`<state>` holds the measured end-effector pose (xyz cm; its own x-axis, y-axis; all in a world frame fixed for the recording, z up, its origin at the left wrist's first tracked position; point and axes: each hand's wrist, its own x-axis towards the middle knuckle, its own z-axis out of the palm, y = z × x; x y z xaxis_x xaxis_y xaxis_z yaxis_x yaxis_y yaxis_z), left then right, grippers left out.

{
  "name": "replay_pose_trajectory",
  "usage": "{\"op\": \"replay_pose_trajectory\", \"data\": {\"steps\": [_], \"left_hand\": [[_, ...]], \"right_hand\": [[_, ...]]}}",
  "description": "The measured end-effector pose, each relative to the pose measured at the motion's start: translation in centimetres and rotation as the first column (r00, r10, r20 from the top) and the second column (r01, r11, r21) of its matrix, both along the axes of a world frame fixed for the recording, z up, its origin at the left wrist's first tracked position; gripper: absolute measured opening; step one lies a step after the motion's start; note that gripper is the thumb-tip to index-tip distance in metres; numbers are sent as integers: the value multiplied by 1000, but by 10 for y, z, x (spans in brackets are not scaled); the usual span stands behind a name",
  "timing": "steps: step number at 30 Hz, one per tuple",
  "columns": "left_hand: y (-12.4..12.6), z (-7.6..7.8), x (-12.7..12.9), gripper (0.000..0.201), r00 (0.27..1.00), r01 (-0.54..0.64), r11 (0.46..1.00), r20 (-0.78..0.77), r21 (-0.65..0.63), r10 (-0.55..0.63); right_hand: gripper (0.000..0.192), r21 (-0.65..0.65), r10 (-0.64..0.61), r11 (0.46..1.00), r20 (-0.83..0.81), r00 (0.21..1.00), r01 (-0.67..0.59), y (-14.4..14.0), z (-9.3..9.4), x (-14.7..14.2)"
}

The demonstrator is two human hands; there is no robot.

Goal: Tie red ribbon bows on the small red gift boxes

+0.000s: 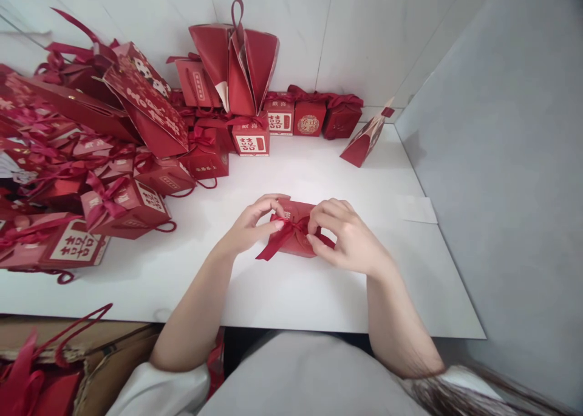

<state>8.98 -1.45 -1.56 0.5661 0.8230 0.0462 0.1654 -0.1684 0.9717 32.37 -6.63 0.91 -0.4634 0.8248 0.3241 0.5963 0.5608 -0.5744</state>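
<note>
In front of me on the white table lies a small red gift box (294, 246) with a dark red ribbon (273, 244) tied in a bow across its top. From the left, my left hand (257, 223) reaches to the bow, its thumb and fingers closed on the ribbon's left loop. At the right side, my right hand (344, 234) pinches the other loop between thumb and fingertips. One ribbon tail hangs toward the lower left. Part of the box's right end is hidden behind my right hand.
Many red gift boxes (125, 206) with ribbons are heaped at the left of the table (291, 300). More boxes (310, 118) line the back wall. A folded red piece (364, 139) stands at the back right. A cardboard carton (121, 349) sits below the front left edge.
</note>
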Motion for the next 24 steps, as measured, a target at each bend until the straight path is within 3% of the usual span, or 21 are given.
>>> {"op": "replay_pose_trajectory", "data": {"steps": [3, 8, 11, 16, 24], "left_hand": [[4, 2, -10, 14, 999, 3, 997, 42, -73, 0], [4, 2, -12, 17, 1000, -6, 1000, -8, -18, 5], [2, -1, -7, 18, 1000, -17, 999, -9, -37, 17], [1, -1, 1, 25, 995, -90, 981, 33, -174, 97], [-1, -2, 8, 32, 987, -119, 967, 75, -224, 139]], "right_hand": [[7, -23, -63, 998, -136, 989, 61, 1, -2, -3], [6, -83, -183, 983, -294, 938, 166, 3, -15, -19], [8, -130, -212, 975, -328, 921, 179, 5, -24, -28], [3, -224, -247, 960, -382, 891, 171, 7, -28, -31], [24, -363, -253, 925, -369, 895, 112, 9, -25, -22]]}}
